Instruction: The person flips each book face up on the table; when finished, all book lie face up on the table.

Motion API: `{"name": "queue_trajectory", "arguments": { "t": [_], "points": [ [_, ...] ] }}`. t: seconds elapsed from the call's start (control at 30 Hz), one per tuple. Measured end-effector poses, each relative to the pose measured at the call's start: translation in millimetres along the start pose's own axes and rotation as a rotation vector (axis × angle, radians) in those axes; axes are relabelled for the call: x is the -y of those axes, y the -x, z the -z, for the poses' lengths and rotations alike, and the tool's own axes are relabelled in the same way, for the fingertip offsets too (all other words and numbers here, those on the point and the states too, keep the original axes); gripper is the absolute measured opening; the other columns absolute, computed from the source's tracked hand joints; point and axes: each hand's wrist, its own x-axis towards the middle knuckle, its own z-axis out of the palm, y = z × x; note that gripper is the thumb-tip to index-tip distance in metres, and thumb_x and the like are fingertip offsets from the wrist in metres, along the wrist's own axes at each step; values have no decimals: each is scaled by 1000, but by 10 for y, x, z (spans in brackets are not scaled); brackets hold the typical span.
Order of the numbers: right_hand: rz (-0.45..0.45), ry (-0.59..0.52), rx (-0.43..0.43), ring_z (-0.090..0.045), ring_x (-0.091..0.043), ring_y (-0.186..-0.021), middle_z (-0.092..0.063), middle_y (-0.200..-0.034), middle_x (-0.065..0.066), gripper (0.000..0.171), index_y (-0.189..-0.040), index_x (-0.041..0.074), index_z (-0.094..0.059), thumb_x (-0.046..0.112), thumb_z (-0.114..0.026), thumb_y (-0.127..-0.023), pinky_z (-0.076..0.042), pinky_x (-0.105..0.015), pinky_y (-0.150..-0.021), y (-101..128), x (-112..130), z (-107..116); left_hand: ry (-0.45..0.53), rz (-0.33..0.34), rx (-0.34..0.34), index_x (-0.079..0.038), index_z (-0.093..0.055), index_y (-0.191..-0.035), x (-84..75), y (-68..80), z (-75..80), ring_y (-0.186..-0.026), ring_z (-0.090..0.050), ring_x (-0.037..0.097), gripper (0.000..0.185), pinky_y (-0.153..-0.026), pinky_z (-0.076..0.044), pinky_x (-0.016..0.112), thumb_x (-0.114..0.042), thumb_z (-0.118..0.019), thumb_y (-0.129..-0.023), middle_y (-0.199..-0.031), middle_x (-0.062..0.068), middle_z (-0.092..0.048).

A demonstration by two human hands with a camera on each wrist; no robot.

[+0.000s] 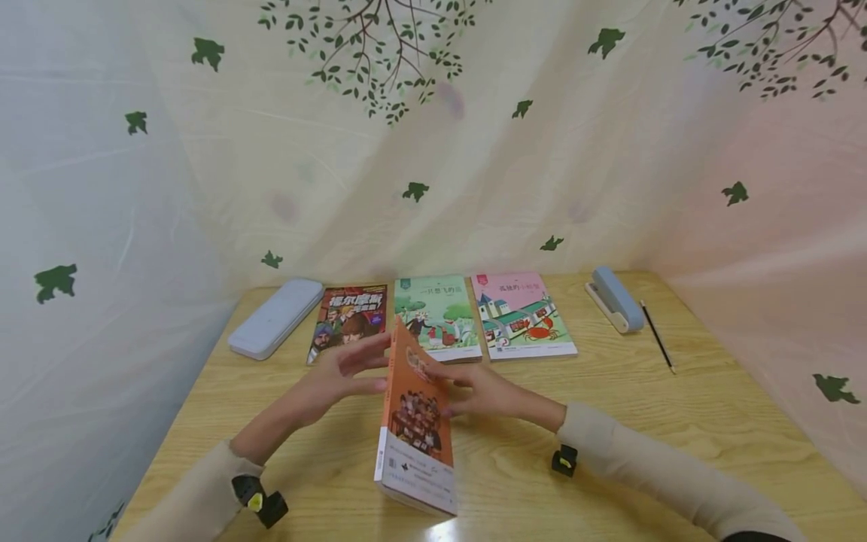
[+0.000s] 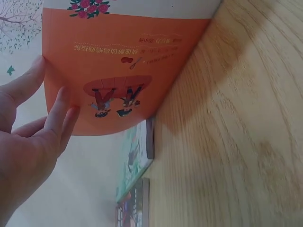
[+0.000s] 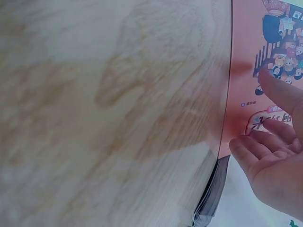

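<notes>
Pressing orange book (image 1: 415, 421) upright | left hand (image 1: 335, 376) flat-fingered | right hand (image 1: 484, 391) flat-fingered

From my feed this reads as a study corner set up for recording, probably in a home or small room. I see a light wooden desk (image 1: 677, 421) closed in on 3 sides by pale sheeting (image 1: 542, 150) printed with branches and green leaves. Along the far edge lie 3 children's books (image 1: 440, 316) in a row, a long pale-blue case (image 1: 276, 318), a blue stapler (image 1: 615, 299) and a dark pencil (image 1: 657, 336), all school or desk supplies.
</notes>
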Motion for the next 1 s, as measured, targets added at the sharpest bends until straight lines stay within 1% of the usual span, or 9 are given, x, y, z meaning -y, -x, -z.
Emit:
{"name": "queue_trajectory", "arguments": {
  "t": [0.13,0.2,0.47,0.63,0.8,1.0],
  "points": [
    [23,25,19,-45,-26,-146,-41,-162,-3,77,-156,21,-43,21,-80,-89,-41,-46,-119,-5,-24,-25,23,10,10,-21,-42,-156,64,27,59,-143,-49,34,72,-109,-51,48,-19,-76,-93,-158,9,-47],
    [33,42,23,-44,-26,-147,-39,-162,-3,77,-156,19,-43,22,-79,-89,-41,-45,-119,-12,-29,-38,33,10,23,-20,-41,-157,89,37,81,-143,-47,35,73,-109,-51,49,-17,-75,-93,-160,10,-45],
    [49,81,38,-38,-31,-150,-39,-163,-7,74,-155,16,-43,25,-77,-91,-37,-51,-120,-26,-22,-66,51,23,50,-17,-38,-158,158,84,160,-143,-45,42,76,-109,-51,50,-15,-75,-92,-164,12,-36],
    [41,116,52,-39,-32,-149,-41,-162,-7,73,-155,17,-45,28,-77,-91,-37,-53,-120,-16,-13,-66,44,47,48,-15,-38,-158,207,106,216,-141,-47,43,76,-107,-53,48,-15,-75,-92,-166,13,-33],
    [48,136,79,-39,-32,-150,-40,-163,-8,70,-154,17,-46,22,-76,-92,-38,-51,-120,-4,8,-59,41,65,39,-13,-38,-158,288,149,281,-138,-50,43,77,-106,-53,47,-13,-76,-91,-165,16,-34],
    [51,150,104,-36,-30,-151,-37,-164,-6,66,-153,16,-48,19,-75,-93,-38,-49,-121,-11,4,-64,47,107,33,-13,-36,-159,407,222,346,-136,-52,41,81,-106,-53,45,-12,-77,-89,-167,17,-28]
  ]
}}
